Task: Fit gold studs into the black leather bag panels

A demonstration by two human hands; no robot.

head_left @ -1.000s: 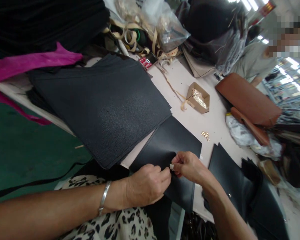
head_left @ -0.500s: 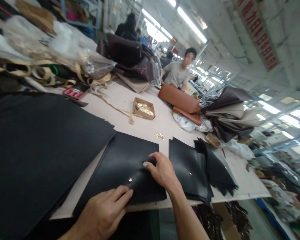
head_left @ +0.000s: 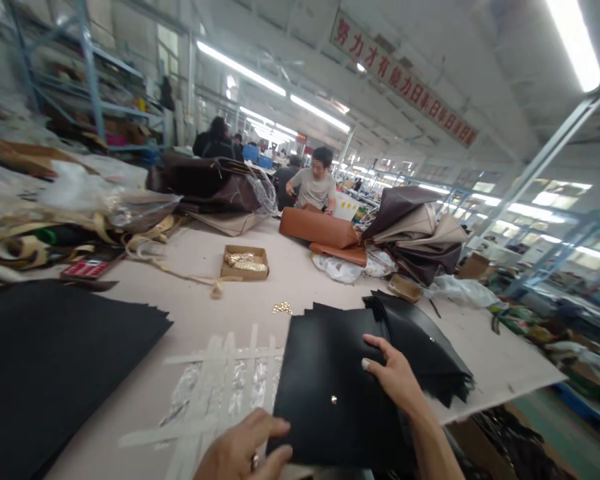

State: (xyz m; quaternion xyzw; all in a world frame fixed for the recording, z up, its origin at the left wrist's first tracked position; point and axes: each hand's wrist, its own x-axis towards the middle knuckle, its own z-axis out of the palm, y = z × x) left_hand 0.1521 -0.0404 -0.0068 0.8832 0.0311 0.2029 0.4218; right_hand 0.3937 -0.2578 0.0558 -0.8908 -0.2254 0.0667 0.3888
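A black leather panel [head_left: 325,367] with a small shiny metal stud [head_left: 334,400] lies over the pile of black panels at the front. My right hand [head_left: 395,377] is on its right part, thumb and forefinger against the leather, the other fingers hidden; the thumb tip looks white. At the panel's lower left corner is my left hand [head_left: 250,443], thumb and forefinger apart; a ring shows on one finger. Another stack of studded black panels [head_left: 425,340] lies to the right. Small gold-coloured metal pieces [head_left: 282,307] form a little heap beyond the panel.
Large black sheets [head_left: 70,360] cover the table's left side. Pale tape strips [head_left: 220,380] stick to the tabletop. Farther back are a cardboard box [head_left: 245,262] of gold-coloured parts, brown leather pieces [head_left: 320,227] and dark folded bags [head_left: 210,193]. A person [head_left: 315,187] stands across the table.
Both hands and the studded panel have shifted right, onto the neighbouring pile, uncovering the taped tabletop. My left fingers have spread apart. The camera view has turned and levelled.
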